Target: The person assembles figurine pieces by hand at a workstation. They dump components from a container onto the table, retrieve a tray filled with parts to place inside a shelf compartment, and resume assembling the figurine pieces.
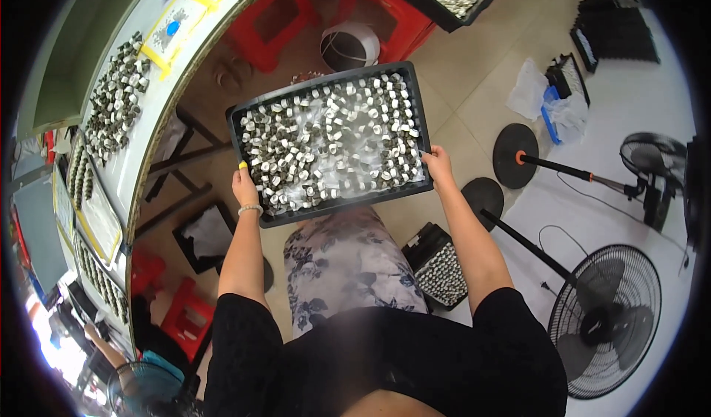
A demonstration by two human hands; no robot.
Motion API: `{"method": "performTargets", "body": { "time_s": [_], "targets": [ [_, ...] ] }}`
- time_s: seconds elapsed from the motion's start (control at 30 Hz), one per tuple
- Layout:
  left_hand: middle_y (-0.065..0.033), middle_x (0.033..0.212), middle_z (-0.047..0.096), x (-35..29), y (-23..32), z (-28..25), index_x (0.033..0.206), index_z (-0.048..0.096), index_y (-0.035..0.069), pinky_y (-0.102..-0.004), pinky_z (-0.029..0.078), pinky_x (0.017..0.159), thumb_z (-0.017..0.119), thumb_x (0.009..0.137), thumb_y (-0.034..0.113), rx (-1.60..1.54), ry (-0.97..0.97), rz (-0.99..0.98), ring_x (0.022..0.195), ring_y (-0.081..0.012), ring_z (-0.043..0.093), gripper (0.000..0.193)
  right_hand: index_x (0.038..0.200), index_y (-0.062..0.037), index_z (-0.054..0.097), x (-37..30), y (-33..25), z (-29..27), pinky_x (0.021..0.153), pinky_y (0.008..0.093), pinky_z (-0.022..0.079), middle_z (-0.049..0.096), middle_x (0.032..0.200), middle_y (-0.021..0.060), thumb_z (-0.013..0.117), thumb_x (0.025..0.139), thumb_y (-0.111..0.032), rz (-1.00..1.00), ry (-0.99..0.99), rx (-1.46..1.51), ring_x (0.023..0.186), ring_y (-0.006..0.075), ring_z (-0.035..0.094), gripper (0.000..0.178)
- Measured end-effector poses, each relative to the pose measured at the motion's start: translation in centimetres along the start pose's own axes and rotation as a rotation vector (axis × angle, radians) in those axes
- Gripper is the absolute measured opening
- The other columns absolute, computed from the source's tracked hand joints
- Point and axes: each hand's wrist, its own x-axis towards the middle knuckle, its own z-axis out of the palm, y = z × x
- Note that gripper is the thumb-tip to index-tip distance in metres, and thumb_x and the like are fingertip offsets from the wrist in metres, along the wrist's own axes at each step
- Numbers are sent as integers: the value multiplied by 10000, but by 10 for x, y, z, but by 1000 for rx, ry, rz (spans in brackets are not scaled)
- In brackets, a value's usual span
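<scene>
Seeing a large black pedestal fan [601, 324] with a round wire cage at the lower right, and a smaller black fan [652, 154] with an orange-banded pole above. Noticing crumpled translucent plastic bags [526, 91] lying beside a blue plastic item [550, 117] on the floor [481, 91]. Also spotting a round white bucket [366, 43] near red plastic stools [248, 35], and, on the white-topped bench [157, 95], a small blue disc [173, 28] inside a yellow tape frame [204, 1].

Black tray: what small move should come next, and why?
Perhaps turn left toward the white table, holding the black tray level: the left hand and right hand grip its ends, small black-and-white pieces lie inside, and a similar pile sits there.
</scene>
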Motion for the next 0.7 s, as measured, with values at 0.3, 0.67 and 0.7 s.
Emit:
{"method": "performTargets", "body": {
  "time_s": [0.3,0.67,0.7],
  "targets": [
    [-190,1165,472,-60,34,-11,1171,503,-16,-386,384,914,620,800,138,548,39,439,1054,-328,467,418,1131,-56,530,-50,-56,29,976,433,340,452,1232,160,613,705,-45,-786,-29,-473,1146,364,408,434],
    [-199,1253,465,7,94,68,1252,475,71,-476,345,964,629,737,265,725,-157,492,1145,-365,423,572,1083,-41,577,-11,-135,188,931,415,401,555,1157,133,591,720,-76,-1178,-427,-707,1087,306,497,365],
    [-185,1231,478,7,100,77,1237,495,99,-485,347,943,634,726,282,727,-131,464,1117,-352,437,560,1106,-62,576,-5,-135,200,924,423,390,546,1162,117,614,710,-100,-1240,-356,-753,1102,293,486,400]
  ]
}}
